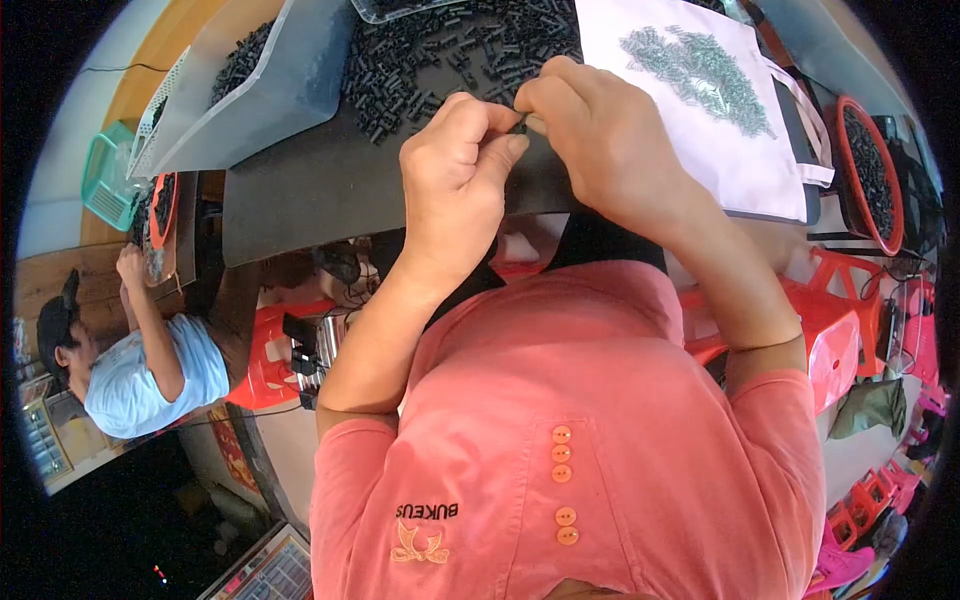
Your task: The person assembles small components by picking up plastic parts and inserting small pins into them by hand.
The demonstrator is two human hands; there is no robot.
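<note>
My left hand [455, 180] and my right hand [610, 140] meet above the front part of the dark table. Between the left thumb and forefinger is a small black plastic piece [518, 126], mostly covered by the fingertips. The right thumb and forefinger pinch right beside it; what they hold is too small and hidden to make out. Just beyond the hands lies a wide spread of loose black tube-shaped plastic pieces [400, 85]. To the right, a heap of tiny thin wire parts [700, 75], looking like springs, rests on a white cloth bag [740, 175].
A translucent grey bin [290, 100] with black pieces stands at the left. On the right is a red-rimmed basket [897, 215] of black pieces. Another person [155, 375] in a light blue shirt works at the left, near a green basket [108, 178]. Red plastic stools [835, 350] stand below.
</note>
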